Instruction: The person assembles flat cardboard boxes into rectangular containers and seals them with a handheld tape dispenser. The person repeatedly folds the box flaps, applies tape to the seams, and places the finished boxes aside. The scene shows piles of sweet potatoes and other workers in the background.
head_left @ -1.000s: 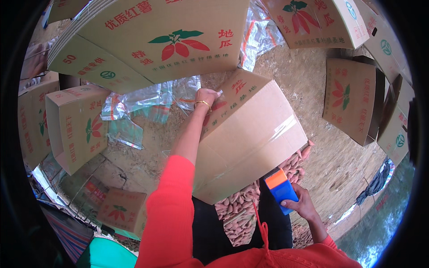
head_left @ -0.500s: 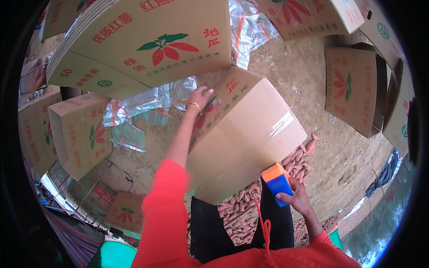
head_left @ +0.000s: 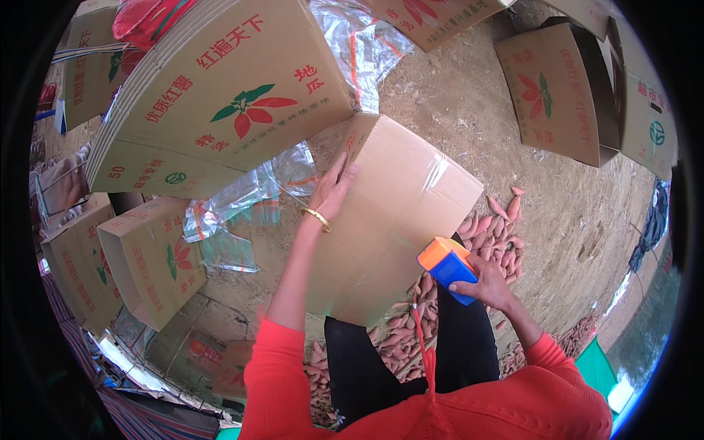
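A brown cardboard box (head_left: 392, 213) stands tilted in front of my knees, its plain side toward me and a strip of clear tape (head_left: 436, 170) near its upper right edge. My left hand (head_left: 334, 191), with a gold bangle on the wrist, holds the box along its left edge, near the narrow strip of printed side that shows. In my right hand (head_left: 488, 282) is a blue and orange block-shaped tool (head_left: 449, 268), gripped by its blue part. Its orange end lies over the box's lower right edge; whether they touch I cannot tell. The box's far side is hidden.
Sweet potatoes (head_left: 488, 238) lie on the dirt floor around my legs and beyond the box. A stack of flattened cartons (head_left: 227, 95) leans at the upper left. Open cartons (head_left: 158, 257) stand left, another (head_left: 561, 95) at the upper right. Clear plastic sheeting (head_left: 246, 191) lies between.
The box has turned, so less of its printed left side shows. My left hand has come lower against its edge. My right hand still grips the tool. The whole view has shifted.
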Available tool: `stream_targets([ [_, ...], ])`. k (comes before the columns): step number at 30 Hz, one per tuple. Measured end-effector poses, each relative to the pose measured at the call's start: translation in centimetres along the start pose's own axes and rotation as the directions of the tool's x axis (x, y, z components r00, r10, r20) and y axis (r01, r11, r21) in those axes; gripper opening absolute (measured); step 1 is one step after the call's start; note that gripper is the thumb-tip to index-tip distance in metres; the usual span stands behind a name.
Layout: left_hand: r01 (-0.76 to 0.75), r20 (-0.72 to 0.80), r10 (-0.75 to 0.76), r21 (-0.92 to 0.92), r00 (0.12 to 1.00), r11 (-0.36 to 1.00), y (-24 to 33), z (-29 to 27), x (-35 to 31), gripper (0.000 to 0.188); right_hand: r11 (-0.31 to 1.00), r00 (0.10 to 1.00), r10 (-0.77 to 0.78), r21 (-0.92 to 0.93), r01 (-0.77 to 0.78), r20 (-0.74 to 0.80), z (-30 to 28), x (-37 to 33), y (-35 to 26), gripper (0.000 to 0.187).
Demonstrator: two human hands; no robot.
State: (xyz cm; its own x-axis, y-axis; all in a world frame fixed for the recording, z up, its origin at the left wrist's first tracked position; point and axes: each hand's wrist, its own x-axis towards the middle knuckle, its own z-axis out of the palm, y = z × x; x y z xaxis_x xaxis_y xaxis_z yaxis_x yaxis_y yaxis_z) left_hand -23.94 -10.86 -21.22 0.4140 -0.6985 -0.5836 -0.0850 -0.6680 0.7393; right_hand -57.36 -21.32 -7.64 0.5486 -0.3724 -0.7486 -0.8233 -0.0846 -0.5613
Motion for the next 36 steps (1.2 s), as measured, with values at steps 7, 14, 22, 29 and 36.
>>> stream_targets([
  [7,0.024,-0.377,0.171,0.462,0.910,0.887,1.1,2.0,-2.6,0.065,0.997,0.995,-0.067,-0.042,0.071,0.076,-0.7,-0.2,0.0,0.054],
  [14,0.076,-0.418,0.190,0.543,0.888,0.837,1.6,2.2,-2.3,0.057,0.977,0.979,-0.204,-0.065,0.205,0.024,-2.4,-0.2,6.5,0.056],
  [22,0.081,-0.407,0.222,0.608,0.886,0.790,-0.1,2.0,-2.3,0.059,0.966,0.965,-0.244,0.110,0.234,0.090,2.0,5.1,21.2,0.061],
  [29,0.001,-0.398,0.264,0.554,0.878,0.832,-0.6,2.6,-2.1,0.062,0.865,0.889,-0.454,0.211,0.455,-0.054,8.1,15.4,24.9,0.064],
  [36,0.041,-0.480,0.220,0.475,0.849,0.879,-1.3,2.1,-1.8,0.064,0.966,0.966,-0.231,0.144,0.214,0.117,10.1,20.6,24.7,0.074],
])
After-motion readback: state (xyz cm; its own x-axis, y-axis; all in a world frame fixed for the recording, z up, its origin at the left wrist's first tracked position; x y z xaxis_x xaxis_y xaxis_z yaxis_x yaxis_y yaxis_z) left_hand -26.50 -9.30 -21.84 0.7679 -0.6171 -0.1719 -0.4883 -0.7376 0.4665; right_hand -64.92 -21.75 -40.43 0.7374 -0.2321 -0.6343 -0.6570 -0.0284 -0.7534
